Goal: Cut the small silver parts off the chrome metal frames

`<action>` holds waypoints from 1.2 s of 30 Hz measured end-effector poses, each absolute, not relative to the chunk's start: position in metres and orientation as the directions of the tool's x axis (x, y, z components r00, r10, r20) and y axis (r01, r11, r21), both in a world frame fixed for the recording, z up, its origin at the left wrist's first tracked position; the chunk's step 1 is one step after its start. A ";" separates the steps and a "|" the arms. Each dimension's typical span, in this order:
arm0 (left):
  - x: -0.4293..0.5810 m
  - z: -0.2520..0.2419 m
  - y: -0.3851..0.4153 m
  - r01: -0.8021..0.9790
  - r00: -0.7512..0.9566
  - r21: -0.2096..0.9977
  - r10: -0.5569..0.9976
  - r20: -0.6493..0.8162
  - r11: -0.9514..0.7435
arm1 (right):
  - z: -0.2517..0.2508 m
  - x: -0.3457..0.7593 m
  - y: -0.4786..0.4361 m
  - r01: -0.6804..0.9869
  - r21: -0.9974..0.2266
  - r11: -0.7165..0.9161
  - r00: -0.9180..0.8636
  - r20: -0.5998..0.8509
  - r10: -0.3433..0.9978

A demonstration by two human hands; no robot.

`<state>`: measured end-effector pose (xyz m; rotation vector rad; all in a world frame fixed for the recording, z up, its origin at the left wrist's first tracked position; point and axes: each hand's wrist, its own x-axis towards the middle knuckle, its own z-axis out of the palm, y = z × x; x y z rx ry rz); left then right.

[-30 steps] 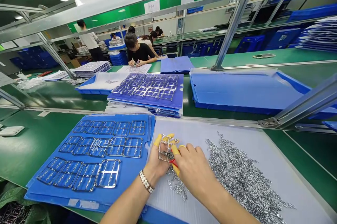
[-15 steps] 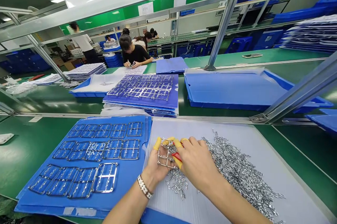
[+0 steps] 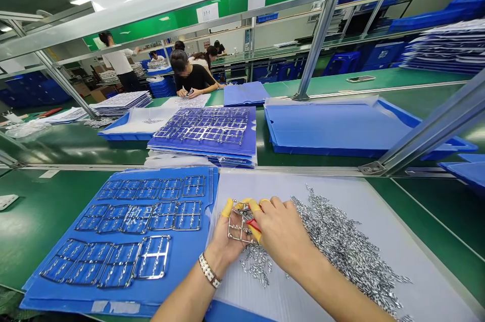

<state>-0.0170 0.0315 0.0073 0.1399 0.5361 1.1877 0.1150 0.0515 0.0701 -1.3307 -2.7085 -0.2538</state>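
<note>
My left hand [image 3: 224, 239], with yellow finger cots and a bracelet on the wrist, grips a small shiny metal frame of parts [image 3: 238, 224] above a white sheet [image 3: 379, 206]. My right hand [image 3: 282, 233], also in yellow finger cots, is closed on a red-handled cutter [image 3: 253, 224] whose tip touches the frame. A heap of small shiny loose parts [image 3: 341, 246] lies on the sheet to the right and beneath my hands.
A blue board [image 3: 191, 256] with several rows of metal frames lies on the left. Behind stand a stack of blue boards with frames [image 3: 212, 132] and a blue tray [image 3: 341, 127]. Slanted metal posts [image 3: 428, 130] cross the green bench. People work at the far benches.
The view has shifted slightly. My hands stay together on the frame, with only small movements of the fingers and cutter.
</note>
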 end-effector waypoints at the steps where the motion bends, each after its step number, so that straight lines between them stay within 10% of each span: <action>1: -0.017 0.007 0.031 -0.842 0.259 0.384 0.908 -0.329 0.380 | 0.070 0.114 0.051 0.793 0.102 0.600 -0.609 0.171 0.775; 36: -0.023 -0.001 0.029 -0.676 0.267 0.572 0.878 -0.397 0.464 | 0.059 0.137 0.044 0.829 0.102 0.550 -0.559 0.120 0.820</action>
